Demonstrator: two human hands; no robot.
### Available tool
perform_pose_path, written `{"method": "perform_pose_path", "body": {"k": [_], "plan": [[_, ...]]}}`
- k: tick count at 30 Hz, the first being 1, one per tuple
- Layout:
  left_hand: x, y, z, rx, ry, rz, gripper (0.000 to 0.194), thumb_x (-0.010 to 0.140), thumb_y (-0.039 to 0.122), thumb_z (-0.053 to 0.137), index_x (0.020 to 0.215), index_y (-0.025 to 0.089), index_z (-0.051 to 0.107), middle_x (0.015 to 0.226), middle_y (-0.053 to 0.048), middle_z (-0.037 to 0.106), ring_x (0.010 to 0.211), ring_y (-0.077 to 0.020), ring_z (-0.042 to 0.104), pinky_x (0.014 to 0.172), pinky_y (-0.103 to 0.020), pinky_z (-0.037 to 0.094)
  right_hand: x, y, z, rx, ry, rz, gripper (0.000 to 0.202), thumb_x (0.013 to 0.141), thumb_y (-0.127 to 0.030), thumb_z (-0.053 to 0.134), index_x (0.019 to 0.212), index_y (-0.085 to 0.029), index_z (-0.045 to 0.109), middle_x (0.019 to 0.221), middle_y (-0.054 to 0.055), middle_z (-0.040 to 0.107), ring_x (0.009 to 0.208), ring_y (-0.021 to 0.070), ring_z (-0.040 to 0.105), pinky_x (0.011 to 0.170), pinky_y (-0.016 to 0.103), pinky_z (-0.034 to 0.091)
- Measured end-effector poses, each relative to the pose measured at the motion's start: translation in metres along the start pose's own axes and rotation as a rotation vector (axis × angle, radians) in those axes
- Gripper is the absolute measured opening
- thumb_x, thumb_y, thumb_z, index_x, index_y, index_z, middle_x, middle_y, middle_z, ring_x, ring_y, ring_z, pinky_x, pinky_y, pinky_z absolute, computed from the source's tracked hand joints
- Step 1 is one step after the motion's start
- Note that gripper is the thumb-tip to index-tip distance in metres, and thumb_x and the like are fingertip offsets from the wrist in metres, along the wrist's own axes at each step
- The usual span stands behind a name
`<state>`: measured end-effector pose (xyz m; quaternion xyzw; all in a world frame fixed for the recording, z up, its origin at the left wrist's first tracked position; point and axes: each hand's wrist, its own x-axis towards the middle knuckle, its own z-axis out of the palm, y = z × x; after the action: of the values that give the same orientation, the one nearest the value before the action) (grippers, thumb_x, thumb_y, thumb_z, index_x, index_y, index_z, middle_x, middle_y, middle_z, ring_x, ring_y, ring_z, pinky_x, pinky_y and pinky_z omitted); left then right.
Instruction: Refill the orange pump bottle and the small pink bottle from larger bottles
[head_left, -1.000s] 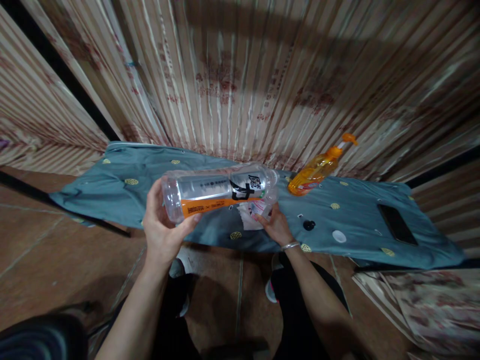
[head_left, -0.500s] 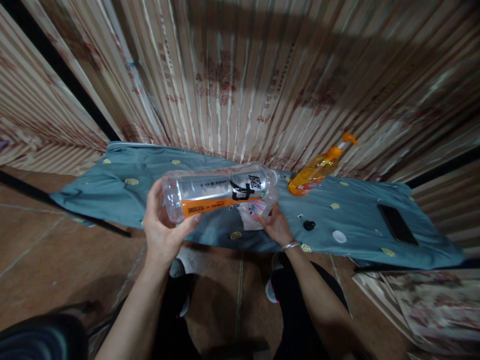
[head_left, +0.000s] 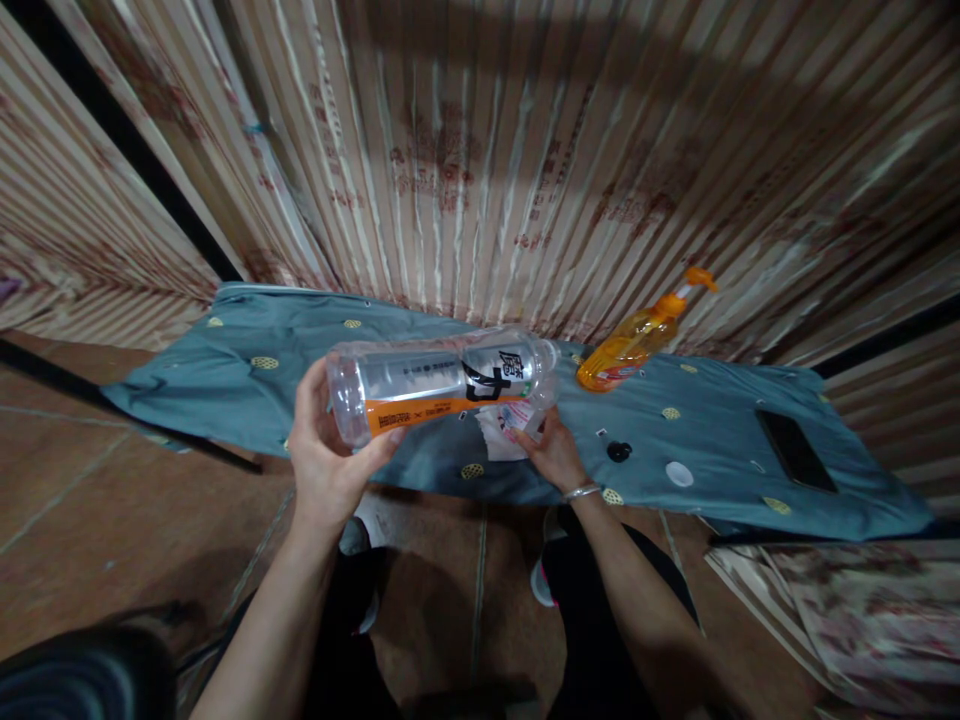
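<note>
My left hand (head_left: 322, 450) wraps round the base of a large, clear plastic drink bottle (head_left: 420, 385) with a silver and orange label. The bottle lies sideways in the air above the table, its neck pointing right. My right hand (head_left: 556, 455) closes at the underside near the bottle's neck end; its far fingers are partly hidden. Just behind its thumb shows a white piece with pink print, like a tissue or packet (head_left: 504, 440). Whether the thumb touches that piece, I cannot tell.
A narrow table (head_left: 420, 470) wears a grey-green cloth. An orange pump bottle (head_left: 628, 345) stands at its back. To the right lie a small black object (head_left: 619, 451), a white disc (head_left: 679, 473) and a dark phone (head_left: 795, 450). A striped curtain (head_left: 480, 200) hangs behind.
</note>
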<state>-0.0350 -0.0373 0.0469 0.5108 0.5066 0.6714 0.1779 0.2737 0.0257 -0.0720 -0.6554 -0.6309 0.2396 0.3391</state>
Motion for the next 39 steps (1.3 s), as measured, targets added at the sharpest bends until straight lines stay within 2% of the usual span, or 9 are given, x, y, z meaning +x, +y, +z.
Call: {"method": "perform_pose_path", "body": {"k": [7, 12, 21, 26, 39], "plan": [[-0.0020, 0.0003, 0.0002, -0.005, -0.007, -0.004, 0.089, 0.069, 0.066, 0.103, 0.141, 0.027, 0.069, 0.145, -0.012, 0.077, 0.136, -0.0414, 0.078, 0.110, -0.054, 0.073, 0.0005, 0.0019, -0.0006, -0.012, -0.011, -0.007, 0.058, 0.089, -0.046, 0.082, 0.138, -0.022, 0.062, 0.123, 0.018, 0.087, 0.113, 0.0417, 0.086, 0.102, 0.056, 0.070], [-0.0009, -0.0001, -0.0008, -0.004, 0.003, -0.007, 0.095, 0.060, 0.064, 0.107, 0.138, 0.025, 0.070, 0.142, -0.015, 0.079, 0.133, -0.0428, 0.079, 0.108, -0.055, 0.074, 0.0001, 0.0024, 0.0002, -0.012, -0.008, 0.004, 0.059, 0.089, -0.046, 0.082, 0.139, -0.023, 0.061, 0.126, 0.017, 0.087, 0.115, 0.0409, 0.086, 0.103, 0.055, 0.069], [-0.0004, -0.0010, -0.0010, -0.022, -0.004, -0.001, 0.094, 0.062, 0.065, 0.107, 0.140, 0.026, 0.070, 0.144, -0.016, 0.078, 0.136, -0.0434, 0.077, 0.111, -0.057, 0.072, -0.0003, -0.0002, -0.0010, -0.014, -0.018, 0.012, 0.059, 0.089, -0.045, 0.081, 0.139, -0.021, 0.060, 0.127, 0.020, 0.086, 0.116, 0.0419, 0.086, 0.106, 0.055, 0.068], [-0.0006, -0.0010, -0.0026, -0.008, -0.022, 0.010, 0.096, 0.063, 0.065, 0.107, 0.142, 0.025, 0.068, 0.144, -0.015, 0.077, 0.137, -0.0445, 0.076, 0.112, -0.060, 0.071, -0.0005, -0.0022, -0.0016, 0.002, -0.014, 0.005, 0.056, 0.089, -0.044, 0.081, 0.137, -0.022, 0.061, 0.125, 0.018, 0.087, 0.115, 0.0409, 0.086, 0.104, 0.054, 0.069], [-0.0016, -0.0062, -0.0021, 0.005, -0.002, 0.049, 0.096, 0.064, 0.066, 0.106, 0.143, 0.026, 0.070, 0.144, -0.015, 0.078, 0.137, -0.0428, 0.077, 0.114, -0.057, 0.071, 0.0008, 0.0030, 0.0027, 0.025, 0.007, 0.000, 0.060, 0.087, -0.046, 0.083, 0.138, -0.023, 0.062, 0.126, 0.018, 0.087, 0.116, 0.0418, 0.086, 0.105, 0.057, 0.069]]}}
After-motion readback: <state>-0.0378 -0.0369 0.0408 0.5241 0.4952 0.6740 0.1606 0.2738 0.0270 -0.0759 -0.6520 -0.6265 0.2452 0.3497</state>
